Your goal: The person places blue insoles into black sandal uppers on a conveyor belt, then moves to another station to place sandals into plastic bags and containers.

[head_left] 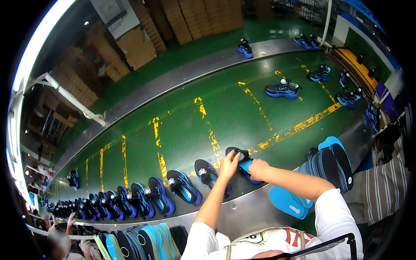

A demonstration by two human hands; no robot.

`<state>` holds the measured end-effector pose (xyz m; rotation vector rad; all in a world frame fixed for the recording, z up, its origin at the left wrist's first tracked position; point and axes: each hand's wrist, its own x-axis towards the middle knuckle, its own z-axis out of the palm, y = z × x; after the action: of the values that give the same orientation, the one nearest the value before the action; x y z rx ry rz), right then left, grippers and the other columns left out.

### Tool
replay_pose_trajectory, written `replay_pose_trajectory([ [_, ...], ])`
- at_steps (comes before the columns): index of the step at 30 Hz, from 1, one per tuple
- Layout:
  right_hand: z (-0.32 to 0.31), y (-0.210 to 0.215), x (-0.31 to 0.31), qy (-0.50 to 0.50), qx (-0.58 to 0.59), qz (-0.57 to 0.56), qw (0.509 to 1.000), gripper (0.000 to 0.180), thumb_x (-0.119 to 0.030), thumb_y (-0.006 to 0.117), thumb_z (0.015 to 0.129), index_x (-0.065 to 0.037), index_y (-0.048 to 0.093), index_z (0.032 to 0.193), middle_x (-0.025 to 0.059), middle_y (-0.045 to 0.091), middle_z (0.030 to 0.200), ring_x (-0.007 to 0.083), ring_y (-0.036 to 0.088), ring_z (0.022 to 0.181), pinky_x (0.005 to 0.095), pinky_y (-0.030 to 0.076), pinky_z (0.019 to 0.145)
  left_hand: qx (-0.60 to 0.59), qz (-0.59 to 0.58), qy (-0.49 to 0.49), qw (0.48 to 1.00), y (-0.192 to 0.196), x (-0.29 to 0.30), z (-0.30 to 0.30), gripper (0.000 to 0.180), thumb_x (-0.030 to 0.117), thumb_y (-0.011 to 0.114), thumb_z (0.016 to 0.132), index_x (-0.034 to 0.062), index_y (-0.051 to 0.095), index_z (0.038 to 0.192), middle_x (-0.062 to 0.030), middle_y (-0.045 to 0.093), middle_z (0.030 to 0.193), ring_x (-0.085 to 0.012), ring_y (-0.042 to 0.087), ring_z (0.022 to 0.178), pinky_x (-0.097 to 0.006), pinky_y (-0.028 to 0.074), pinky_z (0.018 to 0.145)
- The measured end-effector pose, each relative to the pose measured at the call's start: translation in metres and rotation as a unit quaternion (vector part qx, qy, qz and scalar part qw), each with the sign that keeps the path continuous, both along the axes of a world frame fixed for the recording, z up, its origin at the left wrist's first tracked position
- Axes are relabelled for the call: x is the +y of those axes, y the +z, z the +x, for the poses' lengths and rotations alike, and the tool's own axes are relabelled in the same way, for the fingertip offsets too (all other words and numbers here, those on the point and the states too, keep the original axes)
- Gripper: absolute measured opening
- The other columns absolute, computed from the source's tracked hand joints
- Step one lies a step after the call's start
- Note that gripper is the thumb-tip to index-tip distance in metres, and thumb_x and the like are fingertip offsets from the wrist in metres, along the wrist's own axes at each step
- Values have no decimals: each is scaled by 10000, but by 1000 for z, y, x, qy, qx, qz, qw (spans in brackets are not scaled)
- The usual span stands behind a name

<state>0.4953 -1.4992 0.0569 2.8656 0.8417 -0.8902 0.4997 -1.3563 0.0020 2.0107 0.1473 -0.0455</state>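
Observation:
A black sneaker with a blue-purple sole (253,180) lies at the near edge of the green belt, between my hands. My left hand (229,164) has its fingers closed on the sneaker's upper near the tongue. My right hand (258,169) is shut on a bright blue insole (246,166), which is partly inside the shoe opening; its front end is hidden. Just left of my left hand, another black sneaker (206,174) rests on the belt, with one more sneaker (184,187) beyond it.
Sneakers line the belt's near edge to the left, where a co-worker's gloved hand (71,218) shows. Stacked insoles (323,162) stand at right, blue insoles (288,202) beside my right forearm, and more insoles (147,242) at lower left. A lone sneaker (282,89) sits farther across the belt (182,125).

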Motion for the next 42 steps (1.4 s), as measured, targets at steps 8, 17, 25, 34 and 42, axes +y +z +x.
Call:
replay_pose_trajectory([
  [8,3,-59,2,97,-118,108,982,188,-100,454,719,6,597,779,182,528,892,300,545,841,366,471,710,5,-106,-5,994,-29,6,4,361,288,550,797,-28,516,968,-61,546,667,-91,491,625,-232,406,556],
  [17,12,-70,23,43,-30,-20,998,275,-144,470,758,-12,587,969,163,506,1047,276,493,966,338,429,789,18,-19,-9,1000,-21,2,0,426,299,504,815,-53,489,1056,-207,563,970,-249,551,908,-293,416,773],
  [25,25,-59,43,131,49,-141,980,306,-125,538,719,-21,577,1004,149,526,1060,266,501,984,335,413,808,-141,96,25,985,-14,-4,-7,343,161,556,771,18,486,1076,-168,426,950,-292,463,874,-342,400,745],
  [34,31,-46,41,213,39,-124,968,264,-79,518,703,-20,601,946,143,570,978,271,545,905,345,422,786,-311,441,-17,842,-22,-14,-18,343,99,528,713,73,521,1055,-77,496,1006,-230,496,887,-380,375,738],
  [42,23,-31,0,377,72,-103,918,272,-135,418,733,-58,627,888,90,586,991,282,522,966,356,244,974,-327,403,40,854,-22,-31,-18,174,104,530,706,107,558,877,-80,519,1030,-218,489,973,-388,354,768],
])
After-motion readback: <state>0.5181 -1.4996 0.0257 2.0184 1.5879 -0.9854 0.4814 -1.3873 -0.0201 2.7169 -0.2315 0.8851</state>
